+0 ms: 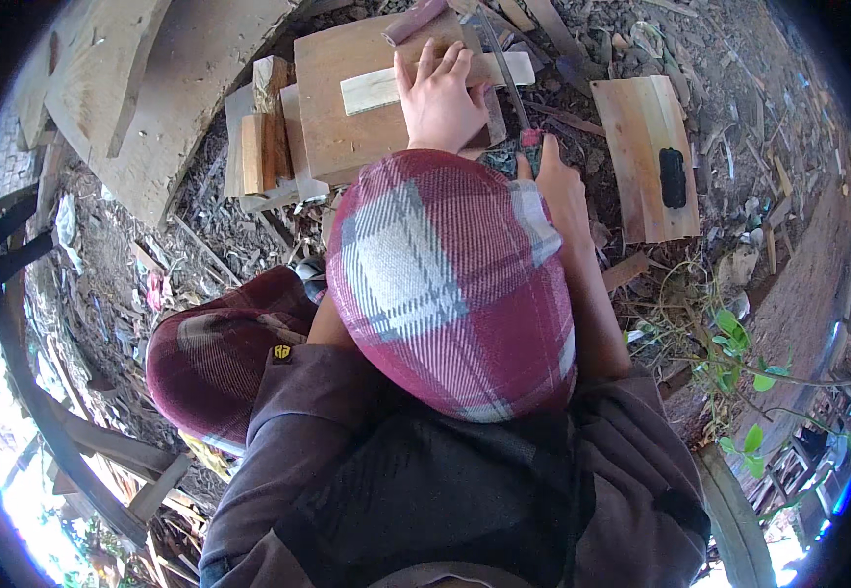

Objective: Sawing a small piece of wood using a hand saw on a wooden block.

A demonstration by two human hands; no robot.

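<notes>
Two hands are being used: the pale strip (378,89) (stiff, light, best pinned mid-length) is being pressed by the left hand (439,98), fingers spread flat, while the red-handled tool (524,127) is being gripped by the right hand (559,186).

The left hand (438,98) lies flat, palm down, fingers (442,61) spread a little and pointing away from the body, its forearm hidden behind the raised knee (450,284). The right hand (555,186) sits just to the right of it, closed as if in a grip, thumb up along the near side, though the knuckles turn away and the hold itself cannot be made out clearly. The bare right forearm (597,314) runs straight back toward the sleeve (641,431), elbow bent at the person's side.
</notes>
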